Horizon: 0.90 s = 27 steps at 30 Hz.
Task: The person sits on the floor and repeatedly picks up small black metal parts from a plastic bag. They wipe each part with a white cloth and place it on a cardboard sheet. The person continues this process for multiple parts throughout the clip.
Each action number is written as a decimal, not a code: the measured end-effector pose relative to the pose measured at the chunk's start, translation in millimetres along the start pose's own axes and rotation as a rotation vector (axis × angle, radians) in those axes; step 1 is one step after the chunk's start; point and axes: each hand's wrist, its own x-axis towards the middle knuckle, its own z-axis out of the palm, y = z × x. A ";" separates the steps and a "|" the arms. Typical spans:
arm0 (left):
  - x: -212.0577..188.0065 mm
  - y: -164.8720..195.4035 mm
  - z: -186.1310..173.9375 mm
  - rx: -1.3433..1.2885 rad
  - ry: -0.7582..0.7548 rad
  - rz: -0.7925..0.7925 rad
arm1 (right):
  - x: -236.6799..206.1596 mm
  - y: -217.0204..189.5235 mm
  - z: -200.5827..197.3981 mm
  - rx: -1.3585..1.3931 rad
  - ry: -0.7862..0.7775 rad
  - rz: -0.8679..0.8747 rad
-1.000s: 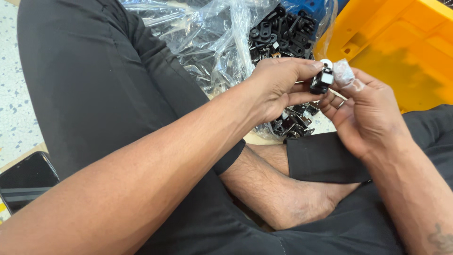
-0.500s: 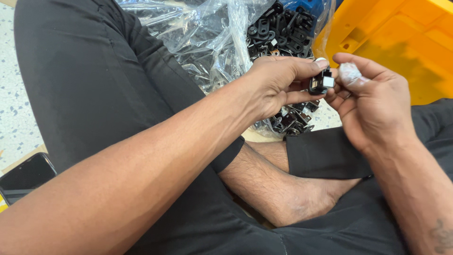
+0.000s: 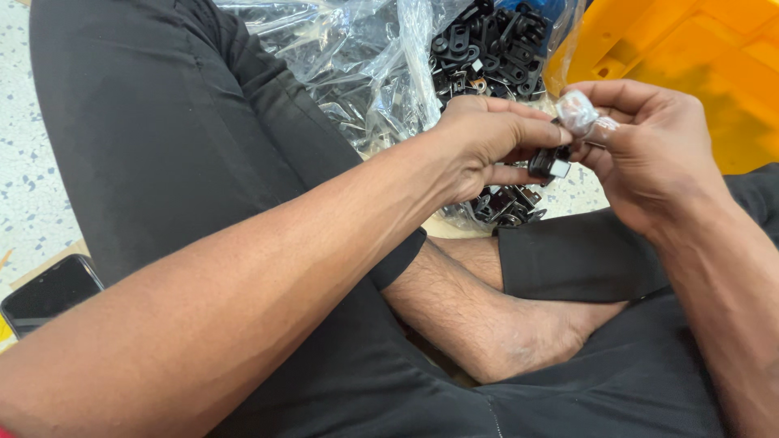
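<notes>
My left hand (image 3: 487, 142) pinches a small black plastic part with a metal piece (image 3: 548, 165) between thumb and fingers. My right hand (image 3: 649, 154) is closed right beside it, touching the same part, with clear tape wrapped round a fingertip (image 3: 578, 112). Both hands meet above my crossed legs in black trousers (image 3: 187, 146). A clear plastic bag (image 3: 373, 73) full of similar black parts (image 3: 491, 45) lies just behind the hands. A few more black parts (image 3: 507, 204) lie on the floor under the hands.
A yellow plastic crate (image 3: 698, 57) stands at the upper right. A black phone (image 3: 50, 294) lies on a board at the lower left, on a speckled floor (image 3: 24, 146). My bare foot (image 3: 519, 332) rests below the hands.
Both hands have stayed together on the small black part, turning it slightly; the right hand's taped fingertip has shifted over the part.
</notes>
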 end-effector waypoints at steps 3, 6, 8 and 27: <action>-0.8 0.4 -0.5 0.063 0.030 -0.024 | 4.9 1.1 1.7 -0.115 0.003 -0.046; -1.2 0.4 -0.6 0.121 0.063 -0.028 | 5.5 4.5 -0.3 -0.091 0.004 -0.019; -2.0 0.2 -0.9 0.125 0.048 -0.024 | 3.5 6.9 -3.8 -0.035 -0.010 0.047; -6.1 -8.0 13.6 0.017 0.141 0.189 | -12.4 12.3 12.8 0.271 0.056 0.111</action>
